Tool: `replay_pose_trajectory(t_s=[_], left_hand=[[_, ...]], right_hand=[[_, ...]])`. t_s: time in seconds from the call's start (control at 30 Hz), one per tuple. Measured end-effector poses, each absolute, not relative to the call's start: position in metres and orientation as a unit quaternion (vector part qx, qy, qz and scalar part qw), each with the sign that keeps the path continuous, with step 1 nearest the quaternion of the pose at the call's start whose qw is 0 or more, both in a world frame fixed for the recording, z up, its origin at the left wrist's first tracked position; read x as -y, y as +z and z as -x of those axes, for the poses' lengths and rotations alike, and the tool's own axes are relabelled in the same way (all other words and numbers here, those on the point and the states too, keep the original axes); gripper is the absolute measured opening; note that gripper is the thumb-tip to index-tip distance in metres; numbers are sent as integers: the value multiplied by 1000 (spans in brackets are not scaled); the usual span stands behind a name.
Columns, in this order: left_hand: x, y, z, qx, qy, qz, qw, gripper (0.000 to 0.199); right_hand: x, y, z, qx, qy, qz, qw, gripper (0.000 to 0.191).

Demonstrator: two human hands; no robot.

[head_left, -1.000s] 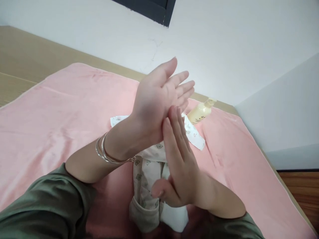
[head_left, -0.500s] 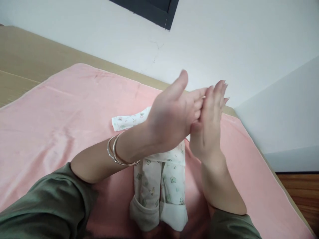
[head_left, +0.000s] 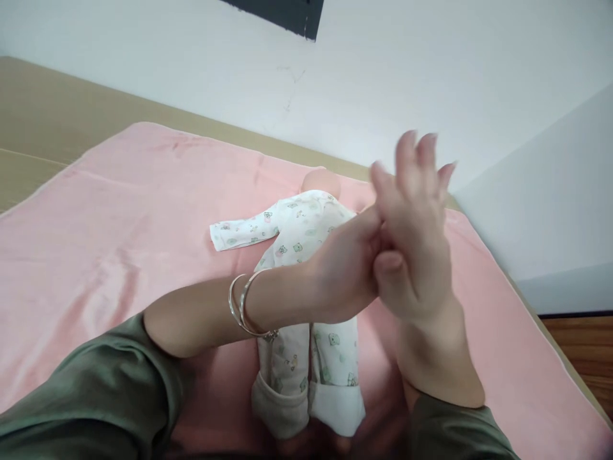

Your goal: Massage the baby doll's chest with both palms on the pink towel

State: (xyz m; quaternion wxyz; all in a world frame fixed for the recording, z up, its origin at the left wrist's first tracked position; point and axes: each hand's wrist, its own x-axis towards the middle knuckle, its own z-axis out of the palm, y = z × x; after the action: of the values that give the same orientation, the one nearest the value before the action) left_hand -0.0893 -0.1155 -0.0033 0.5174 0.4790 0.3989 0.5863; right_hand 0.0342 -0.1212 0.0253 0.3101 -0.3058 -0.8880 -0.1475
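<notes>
My left hand (head_left: 342, 275) is closed, its curled fingers pressed into the palm of my right hand; the fingertips are hidden there. My right hand (head_left: 421, 243) is raised, with its fingers stretched upward and spread and its thumb bent over the left hand. Below both hands lies a baby-sized figure in white printed baby clothes (head_left: 306, 223); whether it is a doll I cannot tell. Its rounded head (head_left: 320, 182) points to the far side. One sleeve reaches out left, and the trouser legs with folded white cuffs (head_left: 336, 409) lie toward me. My left forearm covers its middle.
A pink blanket (head_left: 158, 191) is spread under the figure, with creases at left. It lies on a tan surface (head_left: 43, 102) against a white wall (head_left: 191, 57). A dark frame (head_left: 287, 16) is on the wall, and brown wood (head_left: 579, 345) shows at the right.
My left hand has gone from flat, extended fingers to a closed shape against the right palm. Both hands have shifted slightly right, and the figure's head and chest now show.
</notes>
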Motion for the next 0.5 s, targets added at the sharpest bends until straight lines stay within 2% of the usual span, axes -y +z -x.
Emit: replay_pose_trajectory(t_s=[0.1, 0.2, 0.3, 0.4, 0.5], left_hand=[[130, 24, 111, -390, 598, -510, 479, 73], [135, 55, 133, -337, 562, -542, 526, 89], [131, 66, 145, -327, 560, -566, 508, 95], [125, 55, 137, -357, 543, -585, 486, 93], [130, 34, 117, -364, 502, -611, 492, 75]], right_hand=[[110, 23, -36, 867, -149, 350, 322, 79], [130, 14, -19, 862, -152, 363, 320, 92], [166, 4, 5, 890, -129, 309, 310, 83], [192, -2, 17, 915, -117, 246, 297, 82], [198, 1, 14, 905, -137, 240, 324, 73]])
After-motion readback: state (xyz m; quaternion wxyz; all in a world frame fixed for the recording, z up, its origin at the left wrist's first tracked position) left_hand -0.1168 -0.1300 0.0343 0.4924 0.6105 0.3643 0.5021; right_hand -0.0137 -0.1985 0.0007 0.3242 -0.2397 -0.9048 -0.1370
